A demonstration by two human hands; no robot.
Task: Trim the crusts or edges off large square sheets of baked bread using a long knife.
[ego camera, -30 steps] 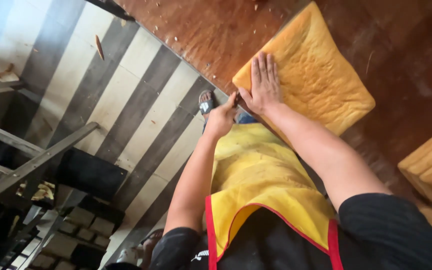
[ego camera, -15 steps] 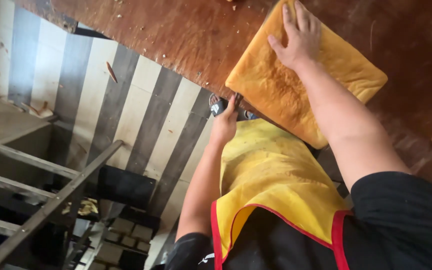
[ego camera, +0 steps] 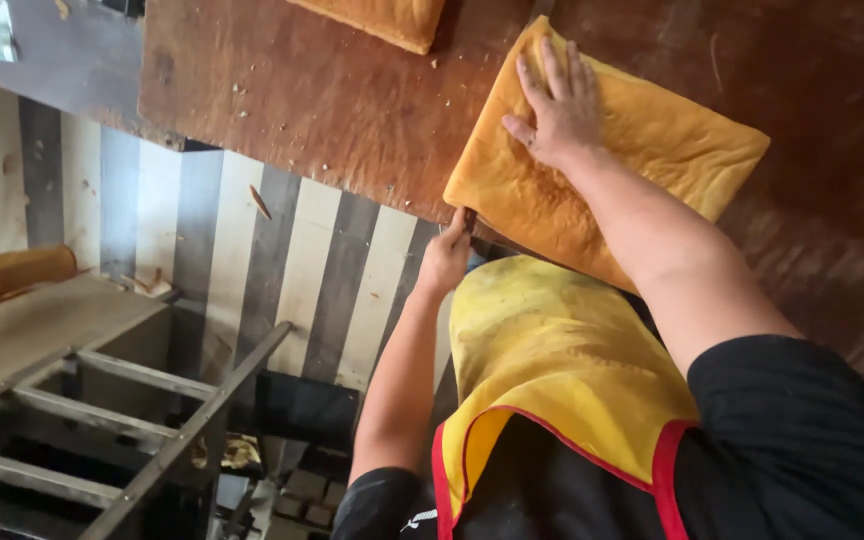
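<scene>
At the bottom of the frame, nearest the camera, the person's black shirt and yellow apron [ego camera: 542, 370] fill the lower right. From there the left arm runs up the centre to the left hand [ego camera: 447, 262], which is closed against the near corner of a large golden slab of bread [ego camera: 652, 160] at the table's edge; whether it pinches the crust or grips some thin tool there cannot be told. The right arm crosses from lower right to the right hand [ego camera: 555, 108], which lies flat, fingers spread wide, pressing on the slab's upper left part.

The slab lies on the dark wooden table [ego camera: 332, 110], upper centre-right of the frame, its long axis slanting from upper left down to lower right. A second loaf [ego camera: 382, 18] shows at the top edge. Left of the table is striped floor [ego camera: 202, 230], with a metal rack [ego camera: 132, 420] at lower left.
</scene>
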